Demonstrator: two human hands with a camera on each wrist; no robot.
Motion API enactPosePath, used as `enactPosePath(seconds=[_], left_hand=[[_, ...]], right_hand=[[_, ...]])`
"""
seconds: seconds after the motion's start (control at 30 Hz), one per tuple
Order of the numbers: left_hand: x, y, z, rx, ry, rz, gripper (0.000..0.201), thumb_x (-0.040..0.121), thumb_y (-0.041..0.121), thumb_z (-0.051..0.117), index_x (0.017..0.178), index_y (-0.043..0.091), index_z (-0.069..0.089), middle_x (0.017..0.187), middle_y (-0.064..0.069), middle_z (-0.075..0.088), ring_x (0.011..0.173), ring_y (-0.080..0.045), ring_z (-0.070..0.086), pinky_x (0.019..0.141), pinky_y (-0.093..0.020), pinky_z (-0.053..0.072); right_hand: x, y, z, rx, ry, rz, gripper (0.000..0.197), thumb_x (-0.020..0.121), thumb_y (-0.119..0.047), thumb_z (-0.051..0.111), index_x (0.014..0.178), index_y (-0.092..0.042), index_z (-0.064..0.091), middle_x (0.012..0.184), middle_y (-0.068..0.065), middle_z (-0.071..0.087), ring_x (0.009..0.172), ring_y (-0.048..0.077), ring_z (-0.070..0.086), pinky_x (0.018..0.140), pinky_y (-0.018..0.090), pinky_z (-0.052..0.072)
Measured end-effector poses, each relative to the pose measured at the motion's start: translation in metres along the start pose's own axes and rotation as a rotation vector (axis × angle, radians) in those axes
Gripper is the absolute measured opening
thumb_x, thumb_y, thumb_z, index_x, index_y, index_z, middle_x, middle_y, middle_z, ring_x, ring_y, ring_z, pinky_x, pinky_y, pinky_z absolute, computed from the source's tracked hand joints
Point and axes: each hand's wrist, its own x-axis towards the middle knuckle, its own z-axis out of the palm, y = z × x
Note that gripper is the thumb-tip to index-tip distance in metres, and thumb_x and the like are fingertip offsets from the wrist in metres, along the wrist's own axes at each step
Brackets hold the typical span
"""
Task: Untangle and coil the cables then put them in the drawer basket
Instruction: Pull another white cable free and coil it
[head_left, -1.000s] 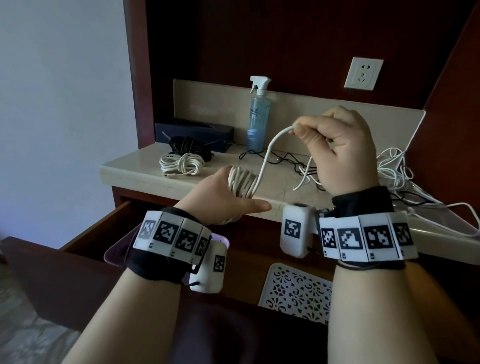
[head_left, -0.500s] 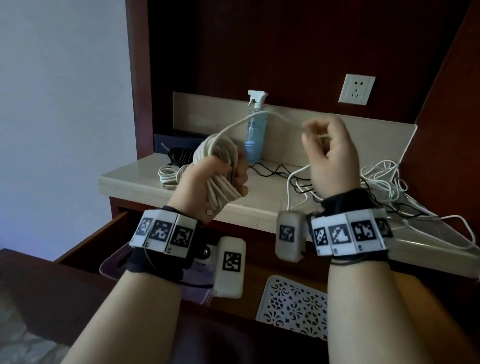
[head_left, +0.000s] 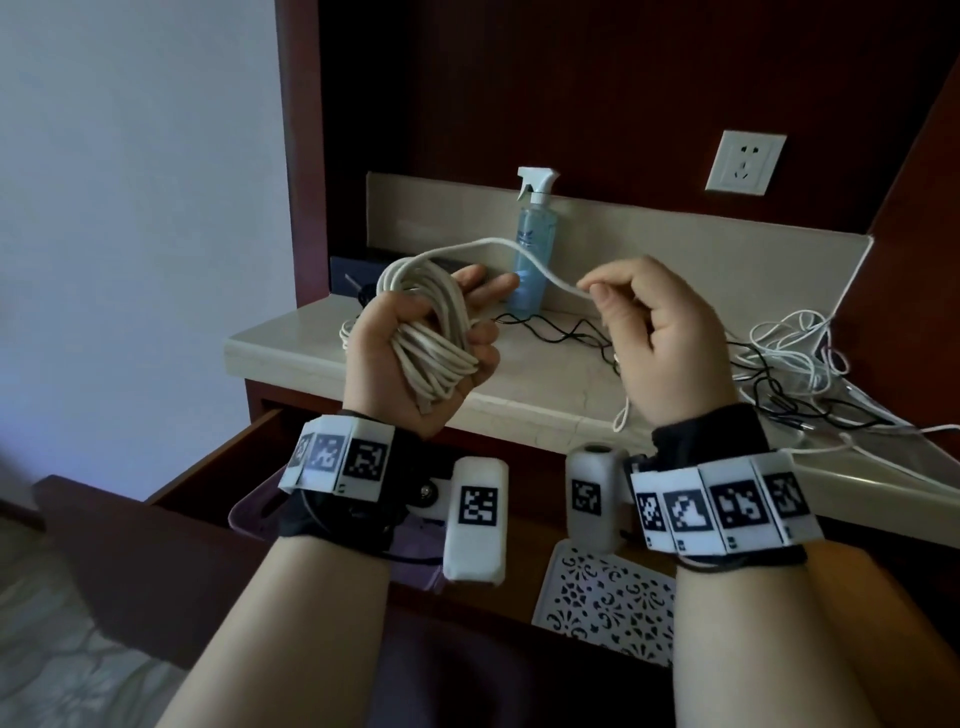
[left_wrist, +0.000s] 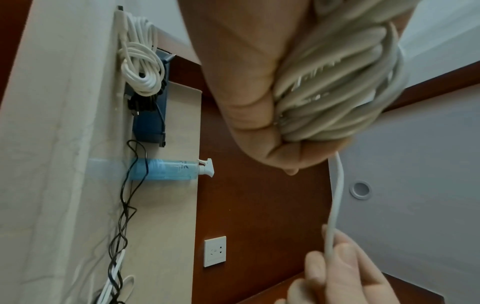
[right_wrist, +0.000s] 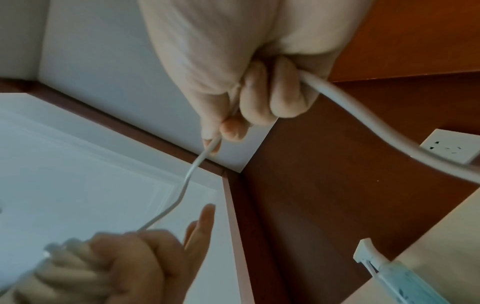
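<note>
- A bundle of white cable (head_left: 434, 332) was held in the left hand (head_left: 410, 358), raised above the front edge of the desk (head_left: 519, 374); the loops were wrapped round the palm, with the thumb curled over them and the fingers partly extended.
- A free strand (head_left: 498, 247) arched from the bundle to the right hand (head_left: 660, 332), where it was pinched between thumb and forefinger, the other fingers being curled round it.
- A finished white coil (left_wrist: 141, 67) lay at the desk's left end, just beside a black coiled cable (left_wrist: 145, 102) and a dark blue box (left_wrist: 150, 127).
- Tangled black and white cables (head_left: 779, 364) were spread over the desk's right part.
- A blue spray bottle (head_left: 535, 244) stood upright against the rear edge.
- Below the desk, a drawer was open, a purple basket (head_left: 249, 512) and a white perforated basket (head_left: 608, 597) being partly visible inside it.
</note>
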Motion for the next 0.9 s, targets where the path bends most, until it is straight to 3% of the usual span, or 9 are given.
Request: enactPosePath(seconds=[0.1, 0.27, 0.37, 0.43, 0.53, 0.6, 0.67, 0.77, 0.9], left_hand=[[-0.002, -0.001, 0.001, 0.003, -0.005, 0.003, 0.06, 0.055, 0.02, 0.07, 0.11, 0.002, 0.054, 0.115, -0.015, 0.061, 0.068, -0.014, 0.052, 0.06, -0.023, 0.048], [-0.004, -0.001, -0.004, -0.044, -0.019, 0.06, 0.055, 0.055, 0.018, 0.07, 0.106, 0.0, 0.057, 0.116, -0.016, 0.062, 0.072, -0.016, 0.051, 0.062, -0.024, 0.047], [-0.005, -0.002, -0.007, -0.083, 0.032, 0.125, 0.053, 0.047, 0.017, 0.074, 0.095, 0.0, 0.064, 0.109, -0.017, 0.065, 0.075, -0.019, 0.059, 0.068, -0.026, 0.05], [-0.006, 0.001, -0.01, -0.104, 0.096, 0.168, 0.049, 0.038, 0.015, 0.077, 0.085, 0.0, 0.07, 0.098, -0.015, 0.068, 0.079, -0.021, 0.064, 0.073, -0.028, 0.051], [-0.009, 0.004, -0.01, -0.106, 0.102, 0.197, 0.043, 0.047, 0.018, 0.072, 0.085, 0.003, 0.062, 0.08, -0.008, 0.059, 0.078, -0.022, 0.058, 0.079, -0.033, 0.05], [-0.012, 0.005, -0.01, -0.133, 0.104, 0.222, 0.03, 0.063, 0.021, 0.055, 0.088, 0.005, 0.055, 0.077, -0.007, 0.054, 0.078, -0.024, 0.057, 0.088, -0.041, 0.05], [-0.014, 0.006, -0.01, -0.173, 0.109, 0.246, 0.026, 0.069, 0.022, 0.046, 0.088, 0.005, 0.053, 0.076, -0.007, 0.053, 0.076, -0.024, 0.059, 0.09, -0.046, 0.05], [-0.015, 0.012, -0.012, -0.155, 0.095, 0.247, 0.031, 0.062, 0.018, 0.062, 0.089, 0.003, 0.055, 0.08, -0.009, 0.055, 0.077, -0.026, 0.062, 0.085, -0.048, 0.051], [-0.016, 0.011, -0.014, -0.092, 0.114, 0.193, 0.052, 0.04, 0.014, 0.082, 0.087, 0.001, 0.063, 0.086, -0.012, 0.063, 0.086, -0.029, 0.067, 0.081, -0.048, 0.054]], right_hand=[[-0.002, -0.006, 0.008, -0.027, -0.076, 0.032, 0.023, 0.092, -0.027, 0.05, 0.092, -0.011, 0.066, 0.077, -0.019, 0.053, 0.07, 0.005, 0.052, 0.064, 0.026, 0.044], [-0.007, -0.014, 0.016, -0.083, -0.308, 0.08, 0.015, 0.088, -0.027, 0.056, 0.089, -0.017, 0.067, 0.065, -0.022, 0.045, 0.067, 0.006, 0.047, 0.061, 0.026, 0.038], [-0.007, -0.019, 0.014, -0.129, -0.437, 0.154, 0.011, 0.089, -0.026, 0.058, 0.091, -0.021, 0.068, 0.069, -0.014, 0.05, 0.072, 0.013, 0.053, 0.066, 0.03, 0.043], [-0.008, -0.022, 0.011, -0.129, -0.491, 0.192, 0.012, 0.089, -0.026, 0.058, 0.092, -0.024, 0.069, 0.068, -0.017, 0.05, 0.074, 0.011, 0.054, 0.069, 0.027, 0.042], [-0.009, -0.025, 0.007, -0.109, -0.515, 0.228, 0.013, 0.089, -0.027, 0.058, 0.093, -0.026, 0.07, 0.068, -0.021, 0.05, 0.075, 0.008, 0.054, 0.069, 0.023, 0.041], [-0.01, -0.025, 0.007, -0.093, -0.535, 0.246, 0.015, 0.09, -0.027, 0.056, 0.097, -0.027, 0.069, 0.07, -0.021, 0.052, 0.074, 0.006, 0.055, 0.069, 0.023, 0.042], [-0.011, -0.024, 0.007, -0.088, -0.537, 0.254, 0.018, 0.092, -0.027, 0.053, 0.101, -0.029, 0.069, 0.068, -0.018, 0.053, 0.07, 0.003, 0.053, 0.067, 0.019, 0.041], [-0.011, -0.022, 0.009, -0.087, -0.451, 0.229, 0.018, 0.092, -0.024, 0.054, 0.101, -0.026, 0.069, 0.066, -0.019, 0.051, 0.065, -0.001, 0.051, 0.061, 0.01, 0.035], [-0.011, -0.023, 0.018, -0.051, -0.321, 0.193, 0.012, 0.089, -0.023, 0.058, 0.093, -0.021, 0.07, 0.071, -0.018, 0.056, 0.07, 0.005, 0.056, 0.065, 0.019, 0.041]])
